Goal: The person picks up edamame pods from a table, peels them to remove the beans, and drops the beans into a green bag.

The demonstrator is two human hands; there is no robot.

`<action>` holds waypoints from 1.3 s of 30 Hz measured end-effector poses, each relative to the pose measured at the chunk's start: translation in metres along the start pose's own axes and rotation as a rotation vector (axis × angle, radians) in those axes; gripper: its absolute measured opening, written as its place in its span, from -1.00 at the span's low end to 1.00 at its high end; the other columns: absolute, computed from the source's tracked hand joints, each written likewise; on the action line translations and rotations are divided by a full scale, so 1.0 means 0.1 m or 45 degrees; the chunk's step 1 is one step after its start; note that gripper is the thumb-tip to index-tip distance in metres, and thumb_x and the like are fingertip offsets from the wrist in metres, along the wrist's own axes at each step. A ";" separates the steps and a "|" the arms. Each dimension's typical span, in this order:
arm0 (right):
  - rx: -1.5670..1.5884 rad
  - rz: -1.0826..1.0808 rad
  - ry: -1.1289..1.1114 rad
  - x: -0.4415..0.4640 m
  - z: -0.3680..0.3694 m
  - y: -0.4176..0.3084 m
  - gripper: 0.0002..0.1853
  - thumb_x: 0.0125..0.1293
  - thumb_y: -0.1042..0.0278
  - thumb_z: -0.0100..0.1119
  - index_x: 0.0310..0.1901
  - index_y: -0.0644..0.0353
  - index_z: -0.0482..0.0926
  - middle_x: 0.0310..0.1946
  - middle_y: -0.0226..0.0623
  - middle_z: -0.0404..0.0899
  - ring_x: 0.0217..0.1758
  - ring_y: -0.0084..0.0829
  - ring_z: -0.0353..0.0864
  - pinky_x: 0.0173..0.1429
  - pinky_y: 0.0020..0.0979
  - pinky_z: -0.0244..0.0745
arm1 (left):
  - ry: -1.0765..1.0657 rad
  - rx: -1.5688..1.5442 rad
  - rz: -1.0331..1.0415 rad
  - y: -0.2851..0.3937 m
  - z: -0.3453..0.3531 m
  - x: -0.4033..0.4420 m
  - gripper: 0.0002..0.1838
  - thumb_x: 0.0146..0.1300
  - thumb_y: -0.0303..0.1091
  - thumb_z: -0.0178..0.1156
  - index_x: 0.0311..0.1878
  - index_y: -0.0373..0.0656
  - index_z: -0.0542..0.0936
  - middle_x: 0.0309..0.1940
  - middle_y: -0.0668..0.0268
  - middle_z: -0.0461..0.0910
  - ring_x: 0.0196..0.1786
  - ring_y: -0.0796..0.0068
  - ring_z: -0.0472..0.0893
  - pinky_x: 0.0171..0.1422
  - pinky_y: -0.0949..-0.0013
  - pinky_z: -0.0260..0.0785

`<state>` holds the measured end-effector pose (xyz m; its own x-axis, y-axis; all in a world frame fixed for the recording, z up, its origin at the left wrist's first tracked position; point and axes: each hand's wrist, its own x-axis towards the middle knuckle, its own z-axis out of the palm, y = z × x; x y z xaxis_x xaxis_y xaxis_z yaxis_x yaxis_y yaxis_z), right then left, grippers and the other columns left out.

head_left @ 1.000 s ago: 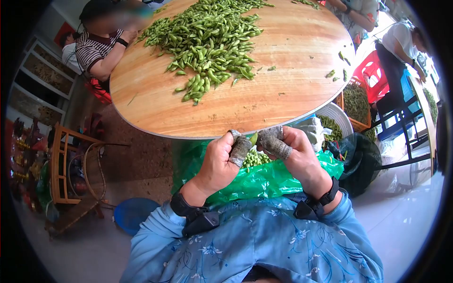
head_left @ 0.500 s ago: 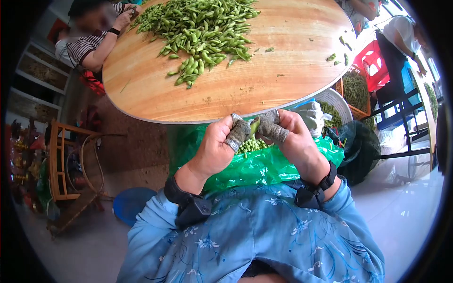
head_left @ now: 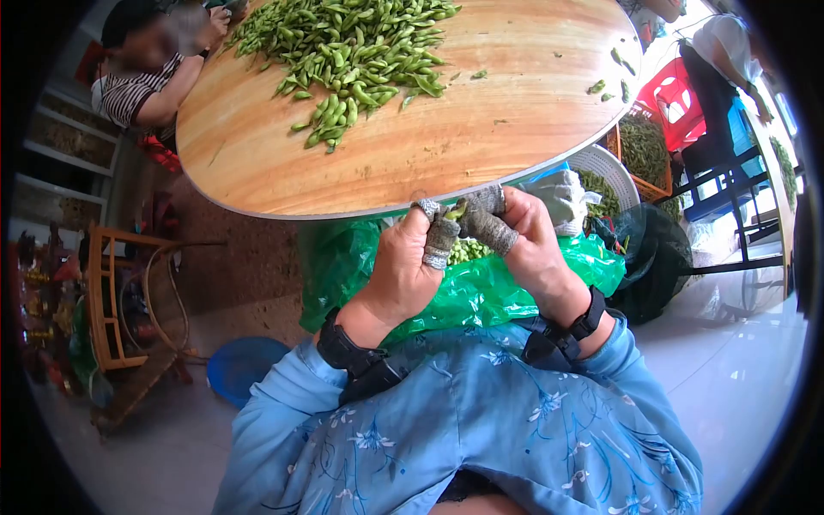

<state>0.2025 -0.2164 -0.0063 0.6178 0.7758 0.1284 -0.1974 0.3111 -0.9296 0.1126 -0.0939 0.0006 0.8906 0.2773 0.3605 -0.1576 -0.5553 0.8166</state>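
My left hand (head_left: 402,264) and my right hand (head_left: 534,244) meet just in front of the table edge, each with grey knitted covers on thumb and finger. Pinched between them is a green edamame pod (head_left: 457,209), mostly hidden by the fingertips. Both hands are closed on it. Directly below lie pale green shelled beans (head_left: 468,251) in a green plastic bag (head_left: 463,300) spread over my lap. Beyond my hands, a heap of edamame pods (head_left: 352,51) covers the far part of the wooden table (head_left: 343,184).
Several loose pods (head_left: 596,87) lie at the table's right. Beyond it stand a white basket (head_left: 622,176), an orange crate (head_left: 657,167) and a red chair (head_left: 674,99). Another person (head_left: 150,90) sits at the far left. A blue basin (head_left: 245,369) rests on the floor near a wooden frame (head_left: 107,300).
My hands have drawn closer together around the pod, which shows less now. The view has shifted slightly, so the table and heap sit a little higher and further left.
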 end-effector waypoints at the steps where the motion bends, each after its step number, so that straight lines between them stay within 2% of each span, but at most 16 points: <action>1: 0.000 -0.007 0.000 -0.01 0.00 0.01 -0.86 0.18 0.46 0.05 -0.27 0.33 0.46 -0.36 -0.40 0.53 -0.29 -0.65 0.45 -0.17 -0.57 0.36 | 0.031 -0.164 -0.077 0.00 0.01 -0.01 -0.89 0.16 -0.44 -0.01 -0.26 -0.24 0.43 -0.50 0.09 0.49 -0.41 0.21 0.52 -0.35 0.34 0.31; 2: 0.024 -0.007 -0.003 -0.02 0.01 0.01 -0.86 0.18 0.46 0.05 -0.25 0.33 0.46 -0.35 -0.40 0.52 -0.29 -0.65 0.45 -0.17 -0.57 0.36 | -0.021 -0.302 -0.248 0.01 -0.01 -0.02 -0.87 0.22 -0.39 -0.05 -0.28 -0.24 0.44 -0.51 0.23 0.50 -0.43 0.47 0.49 -0.37 0.43 0.30; 6: 0.003 -0.002 0.012 -0.04 -0.02 0.03 -0.85 0.17 0.47 0.06 -0.23 0.34 0.45 -0.34 -0.40 0.52 -0.28 -0.64 0.45 -0.17 -0.57 0.37 | -0.198 -0.872 -0.648 -0.07 -0.08 0.00 -0.89 0.25 -0.35 -0.04 -0.26 -0.17 0.39 -0.58 0.48 0.37 -0.56 0.79 0.30 -0.55 0.67 0.12; 9: -0.114 0.029 0.054 -0.04 -0.01 0.03 -0.87 0.16 0.49 0.07 -0.27 0.35 0.45 -0.38 -0.38 0.53 -0.31 -0.64 0.45 -0.22 -0.55 0.38 | -0.135 -0.502 -0.484 -0.01 -0.08 0.02 -0.90 0.16 -0.46 0.05 -0.30 -0.28 0.43 -0.47 0.40 0.49 -0.41 0.71 0.42 -0.38 0.52 0.31; 11: -0.191 0.057 0.068 -0.05 0.01 0.03 -0.88 0.15 0.51 0.07 -0.30 0.36 0.46 -0.41 -0.37 0.53 -0.33 -0.64 0.45 -0.26 -0.54 0.39 | -0.142 -0.413 -0.437 -0.05 -0.05 0.00 -0.94 0.17 -0.48 0.03 -0.30 -0.25 0.40 -0.54 0.46 0.40 -0.53 0.78 0.33 -0.49 0.65 0.18; 14: -0.785 -0.124 0.106 -0.06 0.02 0.08 -0.88 -0.06 0.58 0.13 -0.43 0.36 0.44 -0.54 -0.12 0.47 -0.48 -0.26 0.48 -0.38 -0.35 0.37 | -0.150 -0.279 -0.322 -0.20 -0.03 -0.04 -0.94 0.17 -0.50 -0.03 -0.31 -0.25 0.41 -0.54 0.46 0.41 -0.50 0.76 0.33 -0.46 0.64 0.19; 18: -1.225 -0.328 0.035 -0.05 0.07 0.06 -0.88 -0.22 0.60 0.09 -0.55 0.32 0.38 -0.52 -0.04 0.43 -0.42 0.01 0.43 -0.36 -0.20 0.37 | -0.102 -0.707 -0.691 -0.10 0.08 -0.03 -0.77 0.07 -0.57 -0.25 -0.26 -0.13 0.38 -0.51 0.48 0.36 -0.61 0.78 0.24 -0.61 0.65 0.09; 22: -1.123 -0.319 0.166 -0.09 -0.08 0.20 -0.87 -0.13 0.61 0.12 -0.45 0.28 0.47 -0.48 -0.08 0.47 -0.40 -0.08 0.49 -0.35 -0.27 0.41 | -0.188 -0.256 -0.402 -0.27 0.10 -0.12 -0.66 -0.03 -0.69 -0.14 -0.15 -0.22 0.41 -0.42 0.41 0.47 -0.43 0.58 0.46 -0.35 0.53 0.32; 24: -1.159 -0.272 0.312 -0.15 -0.32 0.10 -0.83 -0.05 0.62 0.10 -0.36 0.23 0.53 -0.46 -0.19 0.53 -0.40 -0.30 0.54 -0.32 -0.40 0.43 | -0.366 0.108 -0.274 -0.12 -0.04 -0.12 -0.72 0.00 -0.52 0.07 -0.14 -0.23 0.44 -0.40 0.10 0.51 -0.31 0.19 0.52 -0.24 0.32 0.36; 25: -0.486 -0.107 0.532 -0.17 -0.60 0.25 -0.84 -0.02 0.62 0.07 -0.36 0.22 0.53 -0.45 -0.21 0.55 -0.40 -0.39 0.53 -0.32 -0.44 0.42 | -0.342 0.231 -0.089 -0.04 -0.09 -0.11 -0.72 0.00 -0.47 0.13 -0.15 -0.21 0.47 -0.40 0.08 0.52 -0.32 0.12 0.52 -0.26 0.28 0.37; 28: -1.425 -0.220 0.745 -0.41 -1.53 0.13 -0.89 0.11 0.56 0.02 -0.30 0.34 0.48 -0.51 -0.32 0.50 -0.46 -0.56 0.41 -0.34 -0.53 0.34 | -0.160 0.183 0.059 -0.04 -0.26 -0.09 -0.74 -0.01 -0.40 0.20 -0.21 -0.21 0.52 -0.42 0.09 0.52 -0.33 0.13 0.52 -0.27 0.27 0.37; 29: -1.529 0.159 0.858 -0.49 -1.58 -0.08 -0.86 0.10 0.58 0.02 -0.27 0.35 0.48 -0.49 -0.33 0.51 -0.46 -0.58 0.40 -0.35 -0.53 0.33 | -0.032 0.297 0.147 -0.12 -0.37 -0.03 -0.80 -0.01 -0.39 0.20 -0.27 -0.22 0.54 -0.43 0.09 0.53 -0.32 0.15 0.53 -0.27 0.26 0.37; 30: -1.582 0.097 0.903 -0.56 -1.67 -0.14 -0.82 0.11 0.57 0.02 -0.22 0.35 0.47 -0.46 -0.36 0.52 -0.44 -0.60 0.40 -0.32 -0.56 0.34 | 0.096 0.376 0.095 -0.11 -0.51 0.05 -0.83 0.01 -0.41 0.19 -0.30 -0.22 0.54 -0.44 0.10 0.52 -0.35 0.15 0.52 -0.29 0.27 0.36; 33: -1.134 0.042 0.915 -0.74 -2.03 -0.05 -0.81 0.17 0.50 0.04 -0.17 0.35 0.48 -0.42 -0.44 0.52 -0.38 -0.66 0.41 -0.26 -0.62 0.32 | 0.401 0.586 -0.142 -0.43 -0.91 0.34 -0.82 0.00 -0.44 0.17 -0.29 -0.25 0.51 -0.49 0.14 0.48 -0.43 0.18 0.47 -0.33 0.25 0.32; 34: -1.034 0.027 0.889 -0.75 -2.06 -0.02 -0.84 0.18 0.49 0.05 -0.22 0.35 0.51 -0.43 -0.47 0.51 -0.41 -0.68 0.40 -0.32 -0.60 0.32 | 0.422 0.748 -0.014 -0.60 -1.04 0.45 -0.79 0.01 -0.50 0.17 -0.23 -0.28 0.50 -0.52 0.29 0.41 -0.56 0.57 0.29 -0.50 0.46 0.21; 39: -0.755 -0.090 0.720 -0.50 -1.46 -0.01 -0.85 0.16 0.54 0.07 -0.22 0.34 0.52 -0.38 -0.39 0.55 -0.33 -0.64 0.45 -0.19 -0.61 0.36 | 0.230 0.924 -0.086 -1.01 -1.24 0.67 -0.80 -0.01 -0.48 0.18 -0.27 -0.30 0.49 -0.45 0.13 0.48 -0.39 0.32 0.51 -0.39 0.33 0.30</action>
<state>0.2833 -0.3361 -0.0620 0.9353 0.3219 0.1471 0.1931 -0.1158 -0.9743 0.1357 0.0779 -0.0020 0.7944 0.4191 0.4396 0.2718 -0.8926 0.3598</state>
